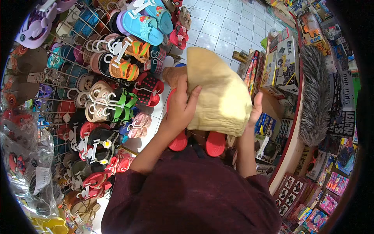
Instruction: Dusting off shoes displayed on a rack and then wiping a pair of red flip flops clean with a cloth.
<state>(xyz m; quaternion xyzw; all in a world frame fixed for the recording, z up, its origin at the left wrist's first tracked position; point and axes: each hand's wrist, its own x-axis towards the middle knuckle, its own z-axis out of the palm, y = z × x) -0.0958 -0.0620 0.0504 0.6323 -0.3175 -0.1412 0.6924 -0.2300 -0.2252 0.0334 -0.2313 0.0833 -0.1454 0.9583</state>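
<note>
Between my two hands is a pale yellow-beige fabric hat, its wide brim pointing up and to the left. My left hand grips its left side, thumb lying over the fabric. At its right edge is my right hand, thumb up and the other fingers mostly hidden behind the hat. A brown piece shows behind the hat's left side; I cannot tell what it is. Below the hat, red footwear shows on the feet.
On the left, a wire grid rack carries many hanging sandals, among them blue slides. Boxed toys fill a shelf on the right, with a grey fluffy duster along its edge. White floor tiles lie ahead.
</note>
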